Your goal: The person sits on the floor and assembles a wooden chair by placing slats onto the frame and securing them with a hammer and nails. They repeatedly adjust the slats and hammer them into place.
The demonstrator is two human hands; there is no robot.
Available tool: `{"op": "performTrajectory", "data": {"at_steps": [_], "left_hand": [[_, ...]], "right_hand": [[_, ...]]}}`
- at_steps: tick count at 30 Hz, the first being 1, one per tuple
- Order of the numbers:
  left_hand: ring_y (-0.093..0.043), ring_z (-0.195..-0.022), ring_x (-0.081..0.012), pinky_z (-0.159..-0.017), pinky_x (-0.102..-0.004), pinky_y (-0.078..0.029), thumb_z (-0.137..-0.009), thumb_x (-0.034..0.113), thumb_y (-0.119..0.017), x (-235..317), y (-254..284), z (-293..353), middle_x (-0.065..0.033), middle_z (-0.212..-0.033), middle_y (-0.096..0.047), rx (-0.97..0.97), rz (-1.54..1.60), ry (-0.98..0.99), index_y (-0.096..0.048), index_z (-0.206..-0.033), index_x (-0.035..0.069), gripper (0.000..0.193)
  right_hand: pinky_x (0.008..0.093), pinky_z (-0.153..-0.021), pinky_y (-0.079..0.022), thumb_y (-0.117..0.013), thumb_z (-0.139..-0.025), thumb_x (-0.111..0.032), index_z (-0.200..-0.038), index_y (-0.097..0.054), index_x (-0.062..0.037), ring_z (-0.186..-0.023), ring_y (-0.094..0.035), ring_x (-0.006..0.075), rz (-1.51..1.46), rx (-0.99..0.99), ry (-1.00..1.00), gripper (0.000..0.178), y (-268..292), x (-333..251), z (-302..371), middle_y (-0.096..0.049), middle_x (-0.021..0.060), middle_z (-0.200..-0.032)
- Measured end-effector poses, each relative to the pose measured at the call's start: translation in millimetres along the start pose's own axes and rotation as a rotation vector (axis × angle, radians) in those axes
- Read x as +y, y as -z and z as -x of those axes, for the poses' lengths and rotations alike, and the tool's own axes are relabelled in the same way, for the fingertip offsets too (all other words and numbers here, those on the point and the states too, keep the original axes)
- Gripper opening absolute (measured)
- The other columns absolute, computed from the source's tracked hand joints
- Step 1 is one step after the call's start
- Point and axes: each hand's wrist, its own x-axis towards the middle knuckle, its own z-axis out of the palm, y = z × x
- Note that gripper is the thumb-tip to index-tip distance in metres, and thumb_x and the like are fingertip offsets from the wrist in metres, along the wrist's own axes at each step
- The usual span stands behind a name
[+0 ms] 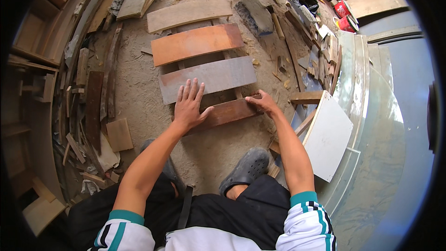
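Several wooden boards lie in a row across narrow rails on the ground before me, with gaps between them. Nearest is a dark reddish-brown board (227, 113). Beyond it come a greyish board (218, 75), an orange-brown board (200, 44) and a pale bare-wood board (186, 15). My left hand (188, 108) is spread flat, fingertips over the near edge of the greyish board, thumb by the brown one. At the brown board's right end, my right hand (264, 103) grips the far edge between thumb and fingers.
Wood offcuts and long strips (95, 107) are piled on the left beside wooden cabinets (35, 135). To the right stand a white-topped piece (327, 137) and glass sheets (378, 153). Red cans (346, 23) and scrap lie far right. My grey clog (246, 169) is close to the boards.
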Motion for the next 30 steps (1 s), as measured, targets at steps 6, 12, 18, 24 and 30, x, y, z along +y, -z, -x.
{"op": "performTrajectory", "data": {"at_steps": [6,12,18,24,30], "left_hand": [[-0.013,-0.150,-0.0336,-0.120,-0.0484,-0.007,-0.092,0.059,-0.049,1,-14,2,-0.0157,-0.161,-0.019,-0.037,-0.034,0.031,-0.032,-0.153,0.014,0.077],[-0.007,-0.151,-0.0310,-0.121,-0.0476,-0.003,-0.093,0.057,-0.048,0,-20,4,-0.0124,-0.163,-0.014,-0.043,-0.037,0.035,-0.027,-0.154,0.016,0.077],[-0.007,-0.151,-0.0295,-0.121,-0.0472,-0.002,-0.093,0.058,-0.047,3,-20,3,-0.0112,-0.163,-0.013,-0.062,-0.017,0.051,-0.026,-0.155,0.017,0.077],[-0.008,-0.151,-0.0305,-0.120,-0.0475,-0.003,-0.093,0.056,-0.049,2,-18,3,-0.0124,-0.162,-0.014,-0.075,0.001,0.060,-0.027,-0.154,0.016,0.076],[-0.009,-0.151,-0.0312,-0.120,-0.0480,-0.004,-0.093,0.055,-0.050,1,-17,3,-0.0135,-0.162,-0.016,-0.063,-0.007,0.055,-0.028,-0.154,0.015,0.076]], "right_hand": [[0.0316,-0.068,-0.049,-0.085,-0.072,-0.040,-0.109,-0.061,-0.0010,-0.083,-0.060,0.0182,-0.063,0.017,-0.023,0.059,-4,0,1,-0.065,0.0089,-0.095],[0.0316,-0.069,-0.049,-0.086,-0.072,-0.038,-0.111,-0.061,-0.0014,-0.084,-0.061,0.0183,-0.070,0.057,0.029,0.059,-8,6,0,-0.065,0.0098,-0.095],[0.0340,-0.078,-0.050,-0.084,-0.074,-0.039,-0.124,-0.053,-0.0009,-0.090,-0.060,0.0200,0.052,0.188,0.186,0.070,-13,16,-1,-0.064,0.0124,-0.104],[0.0421,-0.097,-0.045,-0.076,-0.081,-0.038,-0.135,-0.044,-0.0002,-0.113,-0.057,0.0358,0.255,0.515,0.339,0.073,-25,-4,1,-0.059,0.0216,-0.119],[0.0515,-0.113,-0.026,-0.063,-0.089,-0.041,-0.144,-0.041,-0.0062,-0.137,-0.036,0.0364,0.729,0.698,0.598,0.068,-61,-28,-11,-0.040,0.0196,-0.146]]}}
